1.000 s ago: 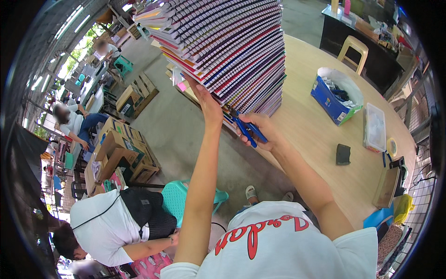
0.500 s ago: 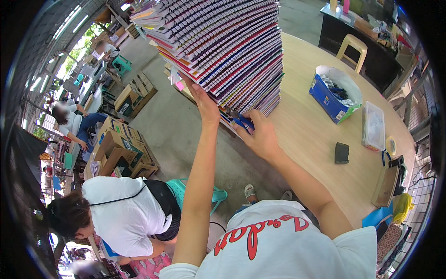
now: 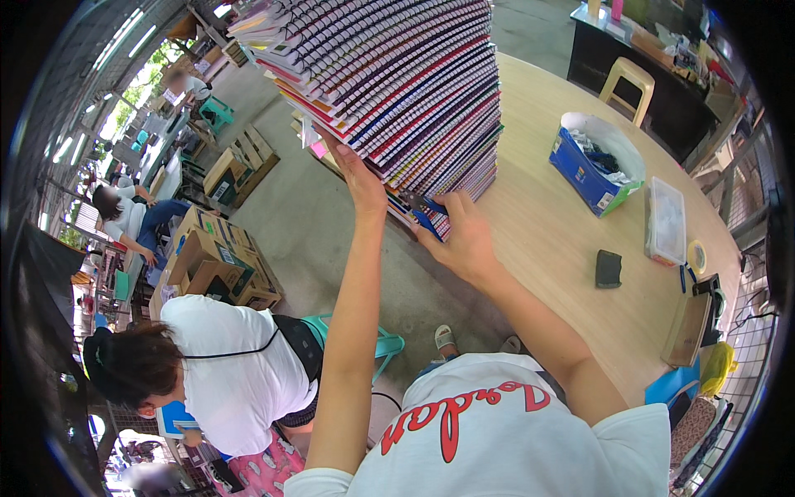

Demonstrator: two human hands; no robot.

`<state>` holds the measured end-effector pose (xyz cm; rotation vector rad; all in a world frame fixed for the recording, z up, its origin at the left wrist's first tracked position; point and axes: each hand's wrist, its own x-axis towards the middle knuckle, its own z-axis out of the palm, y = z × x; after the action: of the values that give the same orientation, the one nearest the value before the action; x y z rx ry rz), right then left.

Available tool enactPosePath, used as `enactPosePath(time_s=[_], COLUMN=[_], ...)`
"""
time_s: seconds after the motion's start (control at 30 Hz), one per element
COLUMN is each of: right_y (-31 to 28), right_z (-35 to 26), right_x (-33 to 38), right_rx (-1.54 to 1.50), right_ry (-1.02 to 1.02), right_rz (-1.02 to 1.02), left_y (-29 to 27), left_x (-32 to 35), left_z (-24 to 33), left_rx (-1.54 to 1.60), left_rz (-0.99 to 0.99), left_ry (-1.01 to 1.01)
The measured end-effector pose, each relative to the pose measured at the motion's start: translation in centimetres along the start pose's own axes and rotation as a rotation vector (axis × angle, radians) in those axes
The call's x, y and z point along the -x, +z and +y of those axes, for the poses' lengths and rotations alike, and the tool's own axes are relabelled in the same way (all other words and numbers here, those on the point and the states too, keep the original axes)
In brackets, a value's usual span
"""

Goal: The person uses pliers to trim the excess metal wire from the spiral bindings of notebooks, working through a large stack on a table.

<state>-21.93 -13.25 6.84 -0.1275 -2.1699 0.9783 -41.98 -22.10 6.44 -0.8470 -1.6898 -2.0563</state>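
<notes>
A tall stack of spiral-bound notebooks [image 3: 406, 91] rises at the table's near left edge, with the coil bindings facing me. My left hand [image 3: 363, 184] lies against the stack's lower left side, its fingers stretched along the notebooks and partly hidden. Close to the bottom of the stack, my right hand [image 3: 465, 236] grips small blue-handled pliers [image 3: 428, 222]. Their handles are spread apart, and the dark jaws point toward the coils of the lower notebooks. I cannot tell whether the jaws touch a coil.
On the round wooden table [image 3: 530, 248] are a blue box [image 3: 592, 170] with dark scraps, a clear plastic case [image 3: 665, 222], a dark block [image 3: 608, 270] and a tape roll [image 3: 697, 257]. A co-worker [image 3: 248, 364] sits close at left, near cardboard boxes [image 3: 224, 257].
The pliers' handles have spread wider apart in my right hand. My left hand stays against the stack. The nearby co-worker has leaned over, and a blue-and-white item now shows by their hand.
</notes>
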Motion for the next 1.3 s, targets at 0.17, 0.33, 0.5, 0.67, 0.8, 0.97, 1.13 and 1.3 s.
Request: enactPosePath(time_s=[0.17, 0.33, 0.5, 0.67, 0.8, 0.97, 1.13, 1.3], right_y=[0.2, -0.2, 0.0, 0.6, 0.7, -0.6, -0.4, 0.4], right_z=[0.4, 1.9, 0.4, 0.3, 0.8, 1.4, 0.2, 0.1], right_x=[-1.0, -1.7, 0.6, 1.0, 0.7, -0.7, 0.8, 1.0], right_rx=[-0.416, -0.885, -0.192, -0.025, -0.108, -1.173, -0.235, -0.045], right_ry=[0.39, 0.786, 0.089, 0.057, 0.118, 0.99, 0.237, 0.074], right_rz=[-0.172, -0.429, -0.036, -0.037, -0.061, -0.499, -0.126, 0.001], left_y=[0.0, 0.5, 0.1, 0.0, 0.1, 0.2, -0.1, 0.1], left_x=[0.3, 0.3, 0.2, 0.1, 0.1, 0.3, 0.0, 0.1], left_z=[-0.1, 0.3, 0.3, 0.1, 0.0, -0.2, -0.3, 0.0], left_rx=[-0.016, -0.02, -0.03, 0.011, -0.007, -0.049, 0.018, 0.054], left_rz=[-0.014, -0.025, -0.018, -0.038, -0.024, 0.02, -0.028, -0.024], left_ry=[-0.007, -0.008, 0.001, 0.001, 0.0, -0.006, -0.021, -0.022])
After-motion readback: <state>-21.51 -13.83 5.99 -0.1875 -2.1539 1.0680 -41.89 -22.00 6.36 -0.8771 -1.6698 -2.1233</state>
